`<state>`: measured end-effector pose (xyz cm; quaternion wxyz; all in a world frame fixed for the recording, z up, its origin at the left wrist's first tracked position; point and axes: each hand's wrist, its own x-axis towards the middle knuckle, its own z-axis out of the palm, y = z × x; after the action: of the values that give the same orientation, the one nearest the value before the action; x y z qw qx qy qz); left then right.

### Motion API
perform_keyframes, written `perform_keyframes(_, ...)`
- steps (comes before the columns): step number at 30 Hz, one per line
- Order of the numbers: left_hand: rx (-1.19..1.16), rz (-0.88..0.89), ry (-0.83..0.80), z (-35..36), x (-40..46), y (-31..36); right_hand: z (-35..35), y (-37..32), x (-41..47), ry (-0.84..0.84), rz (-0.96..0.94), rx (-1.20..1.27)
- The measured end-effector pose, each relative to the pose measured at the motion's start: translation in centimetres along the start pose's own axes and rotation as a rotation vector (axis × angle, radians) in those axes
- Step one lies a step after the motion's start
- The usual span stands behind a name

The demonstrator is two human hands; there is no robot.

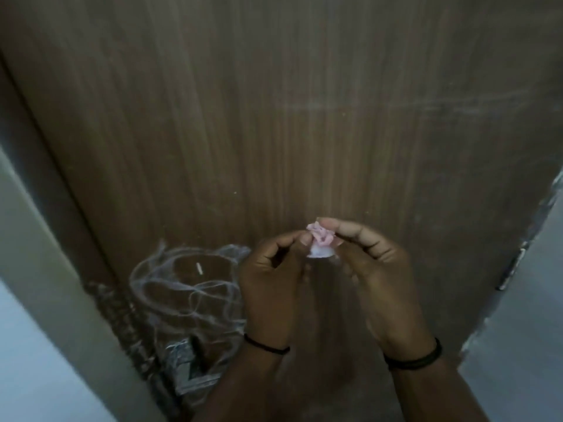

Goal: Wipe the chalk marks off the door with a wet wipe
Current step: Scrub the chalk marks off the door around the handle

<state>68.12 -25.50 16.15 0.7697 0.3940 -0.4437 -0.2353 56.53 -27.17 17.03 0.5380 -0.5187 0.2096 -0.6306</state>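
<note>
**While wad sits pinched at centre, marks lie at eight o'clock**

With both hands together in front of the door [304, 117], no wiping yet. Left hand [271, 275] and right hand [377, 269] raised side by side, fingertips meeting on a small crumpled wipe [320, 242], pink above, white below. Right fingers curled over its top, left thumb and forefinger pinching its left edge. Held clear of the wood, as far as can be judged; actual contact with the door not certain from this view. Thin dark bands on both wrists.

Chalk marks [182, 287]: a tangle of pale loops low on the door, toward eight o'clock from the wipe, just beside the left hand and partly hidden behind it. Loose long axis of the scribble running roughly twelve to six, down toward a paler, heavier patch near the bottom edge. Fainter streaks [396, 103] across the door at about one o'clock, well apart from the hands.

Left hand nearer the scribble; right hand with the fuller hold on the wipe. Probably refolding for a cleaner face, then a reach down and left across the body if done with the right.
</note>
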Motion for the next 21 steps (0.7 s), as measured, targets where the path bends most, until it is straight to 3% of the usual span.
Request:
perform_keyframes(3,0.017,0.002,0.026,-4.1,0.1,0.8,3.6,1.4,-1.3,-0.092,0.017,-0.021)
perform_keyframes(10,0.085,-0.002,0.005,-10.4,-0.6,2.5,8.4,3.3,-3.6,-0.112,-0.023,-0.131)
perform_keyframes(17,0.167,0.018,0.075,-13.0,-2.4,1.1,8.3,5.7,-5.2,-0.253,0.017,-0.123)
perform_keyframes(21,0.126,-0.007,0.114,-14.4,-3.8,-1.1,8.0,8.7,-6.0,-0.218,0.048,-0.180)
